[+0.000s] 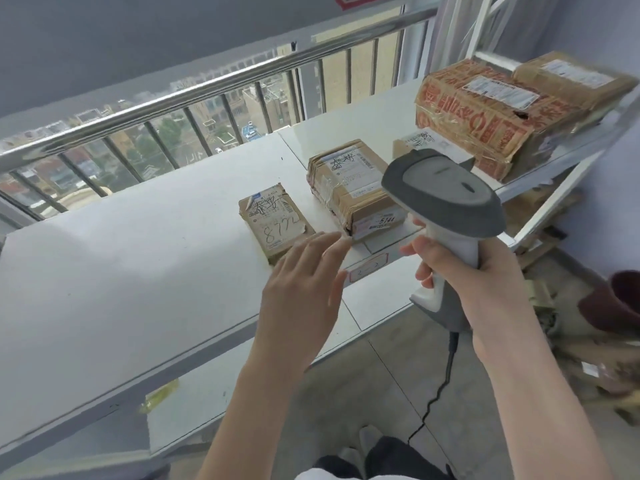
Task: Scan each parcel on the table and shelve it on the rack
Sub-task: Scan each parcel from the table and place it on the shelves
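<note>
A small flat brown parcel (275,223) marked 8772 lies on the white table (121,271). A thicker taped cardboard parcel (353,188) sits just to its right. My left hand (304,289) hovers with fingers straight, its tips near the flat parcel's front right corner and the thicker parcel's near corner. My right hand (478,282) grips the handle of a grey and white barcode scanner (446,209), whose head points toward the parcels. Another small parcel (422,142) is partly hidden behind the scanner head.
A white metal rack (554,157) at the right holds a large red-printed box (485,112) and a brown box (571,76) behind it. A steel railing (207,88) runs behind the table. The scanner's black cable (440,386) hangs to the floor. Cardboard scraps lie at lower right.
</note>
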